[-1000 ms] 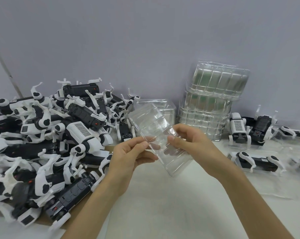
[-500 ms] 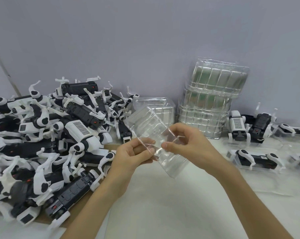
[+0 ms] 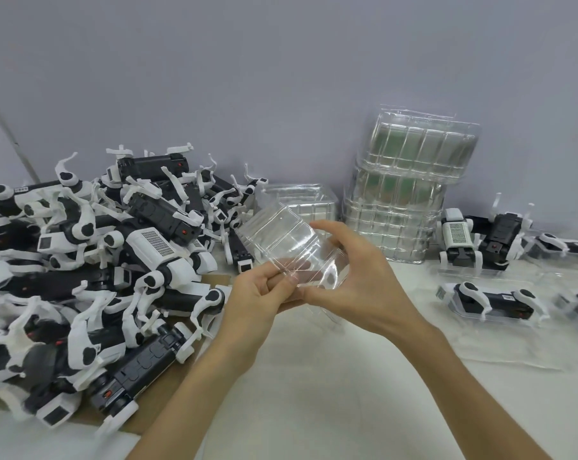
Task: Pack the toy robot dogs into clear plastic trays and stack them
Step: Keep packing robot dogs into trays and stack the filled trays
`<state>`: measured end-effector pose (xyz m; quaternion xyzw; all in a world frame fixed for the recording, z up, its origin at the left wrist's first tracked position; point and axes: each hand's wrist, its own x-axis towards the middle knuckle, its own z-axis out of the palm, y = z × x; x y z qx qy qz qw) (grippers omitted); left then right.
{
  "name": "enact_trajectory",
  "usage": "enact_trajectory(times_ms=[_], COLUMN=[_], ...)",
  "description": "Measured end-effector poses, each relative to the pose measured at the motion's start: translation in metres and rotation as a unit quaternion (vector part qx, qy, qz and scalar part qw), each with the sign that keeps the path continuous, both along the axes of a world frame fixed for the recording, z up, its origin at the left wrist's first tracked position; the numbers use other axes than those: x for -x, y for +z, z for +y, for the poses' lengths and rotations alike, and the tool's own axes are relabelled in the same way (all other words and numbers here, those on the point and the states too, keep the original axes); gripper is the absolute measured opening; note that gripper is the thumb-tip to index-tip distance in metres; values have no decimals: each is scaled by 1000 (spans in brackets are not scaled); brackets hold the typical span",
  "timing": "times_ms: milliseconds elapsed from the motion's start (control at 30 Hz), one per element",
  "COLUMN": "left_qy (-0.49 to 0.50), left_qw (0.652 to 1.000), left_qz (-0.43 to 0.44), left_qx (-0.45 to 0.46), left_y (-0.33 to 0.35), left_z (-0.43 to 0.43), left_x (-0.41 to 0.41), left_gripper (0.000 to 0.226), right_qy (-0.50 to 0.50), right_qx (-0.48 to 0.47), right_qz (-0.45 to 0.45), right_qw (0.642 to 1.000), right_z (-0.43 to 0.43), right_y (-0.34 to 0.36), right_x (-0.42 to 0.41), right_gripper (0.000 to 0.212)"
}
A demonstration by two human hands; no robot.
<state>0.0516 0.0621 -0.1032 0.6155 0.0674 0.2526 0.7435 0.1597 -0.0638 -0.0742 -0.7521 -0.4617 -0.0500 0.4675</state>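
Observation:
A clear plastic tray (image 3: 282, 237) is held up above the table's middle, tilted away to the upper left. My left hand (image 3: 259, 297) pinches its near edge between thumb and fingers. My right hand (image 3: 357, 277) grips the tray from the right side, fingers curled over its top. A big heap of black and white toy robot dogs (image 3: 92, 260) fills the left of the table. Packed dogs in clear trays (image 3: 493, 302) lie at the right.
A tall stack of empty clear trays (image 3: 410, 190) stands against the grey wall at the back, with a lower stack (image 3: 301, 199) to its left. Two loose dogs (image 3: 480, 240) stand at the right rear. Brown cardboard (image 3: 163, 390) lies under the heap.
Both hands have drawn closer together on the tray. The left thumb and fingers now pinch its near edge, and the right fingers have curled further over the top.

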Motion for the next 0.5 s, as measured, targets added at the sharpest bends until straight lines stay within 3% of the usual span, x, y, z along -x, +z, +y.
enact_trajectory(times_ms=[267, 500], left_qy=[9, 29], left_qw=[999, 998], left_qz=[12, 54], left_qx=[50, 6], left_y=[-1, -10], left_z=[-3, 2], left_x=[-2, 0], left_gripper=[15, 15], right_qy=[-52, -120], right_qx=[-14, -83], right_qz=[-72, -66], right_qw=[996, 987], right_z=[3, -13], right_y=[-7, 5], right_x=[0, -23], right_gripper=[80, 76])
